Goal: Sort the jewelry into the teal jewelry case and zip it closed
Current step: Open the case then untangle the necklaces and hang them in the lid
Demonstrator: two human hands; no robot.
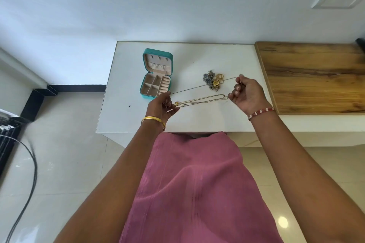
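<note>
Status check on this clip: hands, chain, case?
Left hand and right hand pinch a thin chain stretched between them. Teal case open, compartments look bare. Loose jewelry pile on the table, unsorted.

We see bright, even daylight, shadows soft on the desk (197, 55); a round glare spot shines on the floor (282, 222), and wide-angle distortion bends the edges, everything fairly sharp.
</note>
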